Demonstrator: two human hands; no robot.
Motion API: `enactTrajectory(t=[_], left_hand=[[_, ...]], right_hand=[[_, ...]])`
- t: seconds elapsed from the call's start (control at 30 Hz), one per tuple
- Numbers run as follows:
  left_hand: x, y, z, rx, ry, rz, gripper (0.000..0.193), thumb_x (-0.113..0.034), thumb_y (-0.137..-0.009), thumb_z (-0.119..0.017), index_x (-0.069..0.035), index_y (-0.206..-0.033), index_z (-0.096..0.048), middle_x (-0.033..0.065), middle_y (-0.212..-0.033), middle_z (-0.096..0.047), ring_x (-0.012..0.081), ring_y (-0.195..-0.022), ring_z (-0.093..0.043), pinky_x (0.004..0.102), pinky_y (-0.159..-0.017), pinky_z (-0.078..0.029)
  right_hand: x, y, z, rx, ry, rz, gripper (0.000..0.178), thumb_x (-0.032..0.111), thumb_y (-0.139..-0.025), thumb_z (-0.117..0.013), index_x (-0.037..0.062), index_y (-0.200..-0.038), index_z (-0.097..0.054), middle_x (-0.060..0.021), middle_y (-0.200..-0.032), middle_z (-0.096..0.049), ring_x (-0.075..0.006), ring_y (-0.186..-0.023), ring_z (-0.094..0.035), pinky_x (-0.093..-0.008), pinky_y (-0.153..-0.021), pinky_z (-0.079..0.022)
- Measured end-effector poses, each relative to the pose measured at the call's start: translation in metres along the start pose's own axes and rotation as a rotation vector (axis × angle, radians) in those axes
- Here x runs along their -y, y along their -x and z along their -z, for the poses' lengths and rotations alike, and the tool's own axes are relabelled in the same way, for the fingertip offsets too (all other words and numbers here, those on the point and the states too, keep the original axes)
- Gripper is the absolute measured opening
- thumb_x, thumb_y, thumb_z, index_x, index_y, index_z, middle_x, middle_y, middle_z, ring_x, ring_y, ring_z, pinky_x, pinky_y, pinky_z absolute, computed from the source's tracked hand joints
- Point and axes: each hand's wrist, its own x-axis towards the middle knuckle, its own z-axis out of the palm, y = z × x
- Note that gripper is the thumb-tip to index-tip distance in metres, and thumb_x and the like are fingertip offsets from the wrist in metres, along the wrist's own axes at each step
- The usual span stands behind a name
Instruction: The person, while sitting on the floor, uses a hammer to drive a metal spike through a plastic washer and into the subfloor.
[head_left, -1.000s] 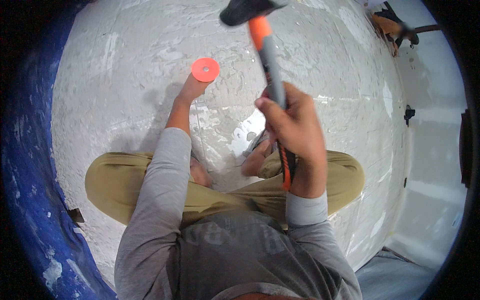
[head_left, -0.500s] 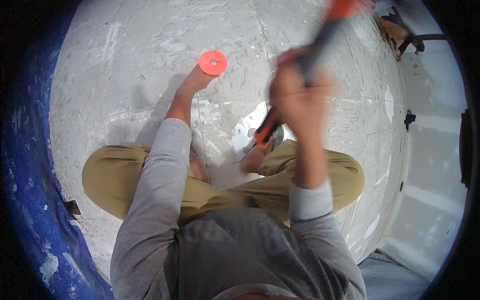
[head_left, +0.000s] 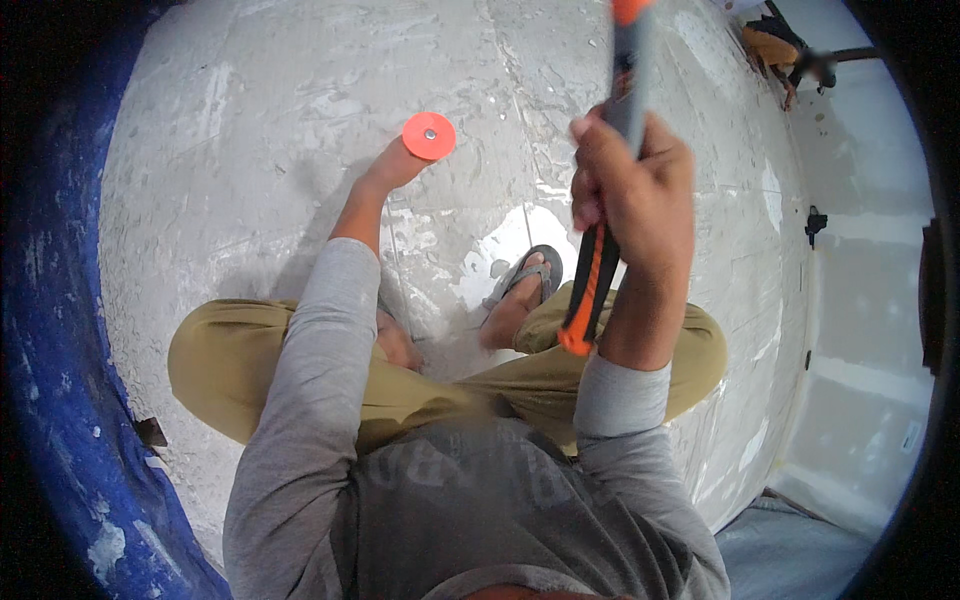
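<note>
My left hand [head_left: 398, 165] is closed below the round orange guard of a chisel [head_left: 441, 147], whose metal striking end shows at the centre. The guard hides my fingertips and the chisel's lower end. In my right hand [head_left: 645, 195], raised to the right, the fingers wrap round the handle of a hammer [head_left: 597, 270]. Its grip is black with orange trim and points down toward my right knee. The upper shaft is grey, and the hammer's head lies mostly beyond the top edge of the picture.
Rough grey floor [head_left: 290, 110] with flaked white patches lies around me. A paint-marked blue sheet [head_left: 60, 350] runs along the left. My sandalled foot [head_left: 530, 285] is between the hands. Another person [head_left: 775, 45] is at the far right, near a pale wall [head_left: 860, 300].
My right hand has moved right, and the hammer has swung from a blurred slant to nearly upright. My left hand and the chisel have shifted only slightly.
</note>
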Motion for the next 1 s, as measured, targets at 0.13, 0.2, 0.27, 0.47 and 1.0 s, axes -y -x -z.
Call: enactTrajectory(t=[0.13, 0.2, 0.27, 0.47, 1.0], left_hand=[[-0.005, 0.002, 0.001, 0.052, 0.076, 0.015, 0.049, -0.028, -0.085, -0.068, -0.006, -0.126, -0.053, 0.0084, -0.121, -0.061, 0.0204, -0.112, -0.056, 0.0345, -0.096, -0.044], [-0.019, 0.001, -0.003, 0.067, 0.103, 0.016, 0.050, -0.027, -0.085, -0.069, -0.006, -0.127, -0.053, 0.0079, -0.122, -0.060, 0.0203, -0.114, -0.055, 0.0343, -0.097, -0.043], [-0.023, 0.005, -0.007, 0.065, 0.132, -0.045, 0.051, -0.026, -0.085, -0.069, -0.006, -0.128, -0.052, 0.0078, -0.124, -0.059, 0.0202, -0.116, -0.054, 0.0343, -0.099, -0.042], [0.001, -0.001, -0.006, -0.030, 0.057, -0.076, 0.054, -0.024, -0.083, -0.071, -0.008, -0.131, -0.050, 0.0097, -0.129, -0.056, 0.0211, -0.121, -0.051, 0.0351, -0.102, -0.039], [0.016, 0.030, 0.028, -0.349, 0.333, 0.152, 0.032, -0.025, -0.079, -0.075, -0.005, -0.100, -0.062, 0.0009, -0.088, -0.060, 0.0096, -0.079, -0.055, 0.0294, -0.067, -0.048]], right_hand=[[-0.040, -0.017, -0.023, -0.120, -0.032, 0.122, 0.021, 0.017, -0.087, -0.061, -0.0027, -0.084, -0.055, -0.0068, -0.057, -0.055, -0.0145, -0.042, -0.053, -0.0298, -0.039, -0.043], [-0.121, -0.011, -0.027, 0.038, 0.276, -0.036, 0.023, 0.018, -0.087, -0.060, -0.0044, -0.085, -0.054, -0.0096, -0.059, -0.055, -0.0187, -0.044, -0.056, -0.0326, -0.040, -0.045], [-0.149, 0.002, -0.031, 0.335, 0.469, -0.449, 0.024, 0.017, -0.086, -0.060, -0.0059, -0.085, -0.053, -0.0120, -0.060, -0.054, -0.0225, -0.044, -0.057, -0.0347, -0.040, -0.047], [-0.113, 0.011, -0.012, 0.259, 0.247, -0.454, 0.023, 0.016, -0.086, -0.060, -0.0057, -0.083, -0.052, -0.0073, -0.057, -0.052, -0.0153, -0.042, -0.053, -0.0321, -0.035, -0.044], [-0.055, 0.022, 0.017, 0.077, -0.034, -0.249, 0.018, 0.014, -0.084, -0.062, -0.0021, -0.083, -0.054, -0.0028, -0.055, -0.051, -0.0098, -0.040, -0.047, -0.0256, -0.037, -0.038]])
